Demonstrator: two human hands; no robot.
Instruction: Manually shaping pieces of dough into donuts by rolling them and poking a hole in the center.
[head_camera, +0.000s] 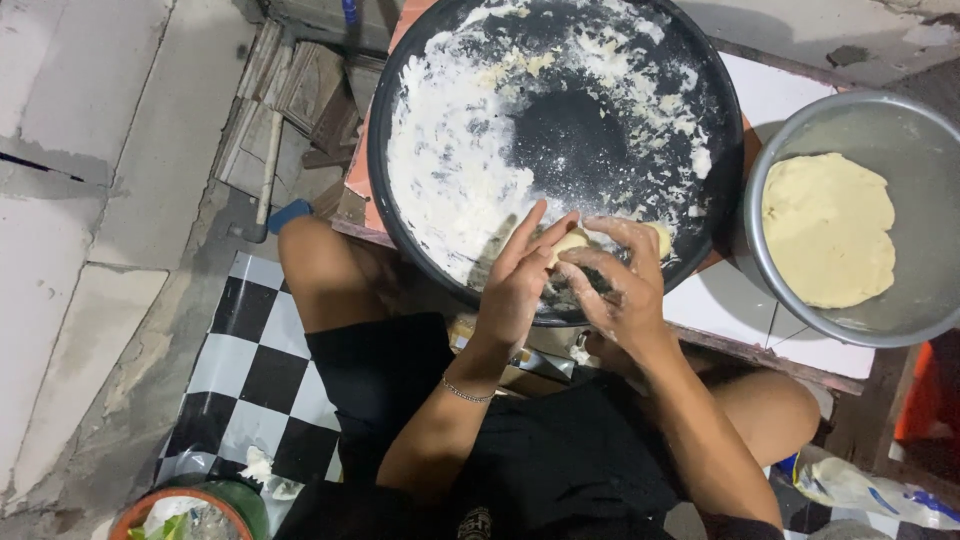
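i have a small pale yellow lump of dough (570, 243) pressed between my two palms, over the near rim of the big round black metal pan (400, 90) that is smeared with white flour and dough scraps. my left hand (518, 275) stands almost on edge, fingers straight and pointing up and away from me, its palm flat against the left side of the lump. my right hand (622, 280) is curled over from the other side, fingers bent and floury, cupping the lump against the left palm. neither hand is clenched tight; both are half closed around the one piece, and only a sliver of it shows between them, so i cannot tell its full shape or which way its long side runs.

the lump sits right between the hands, neither nearer than the other, and the middle of the pan lies straight ahead of them, away from my body. a second bit of the same pale dough (659, 238) peeks out just beyond my right fingers, touching the pan's inner slope.

off to my right, well apart from the hands, a round grey metal bowl (800, 140) holds a flattened pale yellow disc of dough (828, 228). my right hand is the nearer one to it.
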